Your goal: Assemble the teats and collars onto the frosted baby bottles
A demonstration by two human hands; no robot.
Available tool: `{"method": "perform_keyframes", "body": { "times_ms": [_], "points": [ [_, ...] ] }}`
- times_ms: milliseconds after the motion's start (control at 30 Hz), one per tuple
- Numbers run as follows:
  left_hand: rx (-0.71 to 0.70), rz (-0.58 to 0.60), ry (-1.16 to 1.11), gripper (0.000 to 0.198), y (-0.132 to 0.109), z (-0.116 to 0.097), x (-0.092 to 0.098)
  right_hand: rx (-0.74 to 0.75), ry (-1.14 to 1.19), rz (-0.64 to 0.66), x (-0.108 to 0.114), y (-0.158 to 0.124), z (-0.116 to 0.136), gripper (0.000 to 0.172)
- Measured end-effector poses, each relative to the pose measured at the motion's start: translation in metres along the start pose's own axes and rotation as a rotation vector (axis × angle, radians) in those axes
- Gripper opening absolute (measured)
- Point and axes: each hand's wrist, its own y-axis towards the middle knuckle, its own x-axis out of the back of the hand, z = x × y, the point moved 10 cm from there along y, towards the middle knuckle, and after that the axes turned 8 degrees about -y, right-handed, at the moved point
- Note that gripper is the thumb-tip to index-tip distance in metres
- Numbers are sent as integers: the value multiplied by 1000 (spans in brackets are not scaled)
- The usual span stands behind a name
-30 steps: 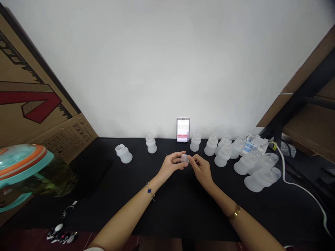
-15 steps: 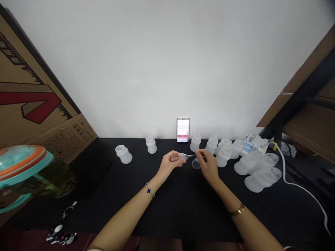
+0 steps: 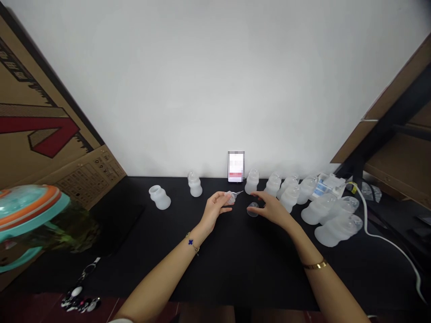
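My left hand (image 3: 215, 207) is closed on a clear bottle nipple with a ring collar (image 3: 230, 196). A thin pointed piece sticks out of it to the right. My right hand (image 3: 271, 208) is open, thumb and fingers apart, around the near side of a clear domed cap (image 3: 252, 209) lying on the black table (image 3: 232, 264); whether the thumb touches the cap I cannot tell. Off to the left, an uncapped frosted white bottle (image 3: 160, 198) stands with its mouth showing. Another bottle with a clear cap (image 3: 195, 184) is near the wall.
Several capped frosted bottles (image 3: 315, 211) crowd the right side, by a white box (image 3: 328, 185) and a white cable (image 3: 387, 238). A lit phone (image 3: 236, 166) leans on the wall. At left are a teal and orange lidded jug (image 3: 30, 211), a cardboard box (image 3: 40, 103) and a beaded strap (image 3: 77, 291).
My left hand has drawn slightly up and left with the nipple. My right hand has let go of the thin tip, opened and moved right, its thumb now by the clear cap.
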Motion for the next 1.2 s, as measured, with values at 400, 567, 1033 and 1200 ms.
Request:
{"method": "perform_keyframes", "body": {
  "times_ms": [400,567,1033,1200],
  "points": [
    [1,-19,-82,50,5,7,7,26,-44,73,-19,0,-8,38],
    [-13,-12,-23,55,5,8,8,18,-91,81,-22,-1,-5,36],
    [68,175,54,45,-2,11,-15,205,-44,-175,-7,-11,46,48],
    [75,229,117,43,-6,10,-22,245,-44,-184,-14,-16,58,34]
  ]
}}
